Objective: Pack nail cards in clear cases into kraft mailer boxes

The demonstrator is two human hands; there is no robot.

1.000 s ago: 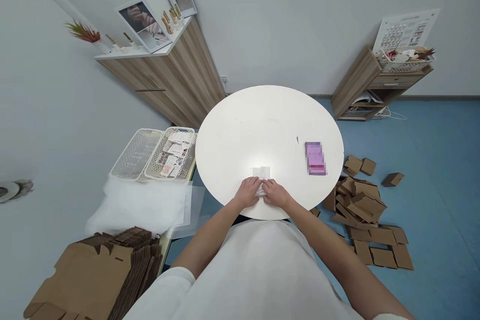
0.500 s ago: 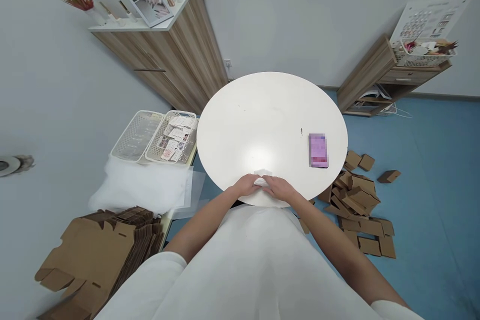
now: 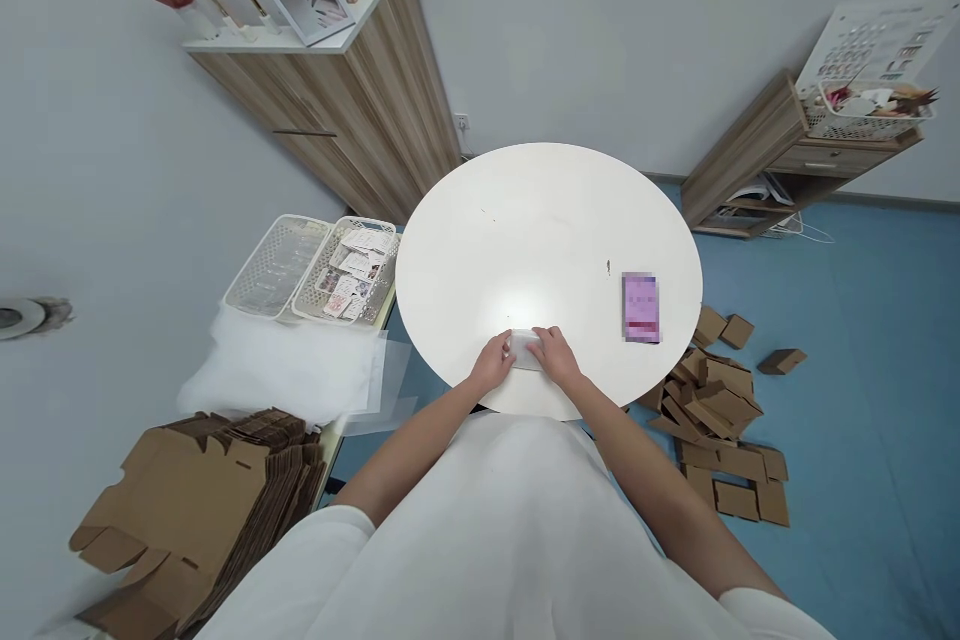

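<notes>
A small white flat packet (image 3: 524,350), perhaps wrapped in thin foam sheet, is between my two hands near the front edge of the round white table (image 3: 547,210). My left hand (image 3: 492,363) grips its left side, thumb towards the packet's face. On the other side my right hand (image 3: 556,357) holds it, with the thumb lying over the packet and the fingers at its far right corner. Whether the packet rests on the tabletop or is slightly above it I cannot tell. What is inside it is hidden.
A blurred purple box-like item (image 3: 640,308) lies on the table's right. To the left are white baskets (image 3: 311,265), one holding cards, a pile of white foam sheets (image 3: 285,365) and stacked flat cardboard boxes (image 3: 195,490). Folded brown boxes (image 3: 720,400) litter the blue floor at right.
The white piece, bent up between my hands before, now lies flatter as a rectangular packet. Both hands have shifted slightly forward and apart, to its sides. The view has moved slightly.
</notes>
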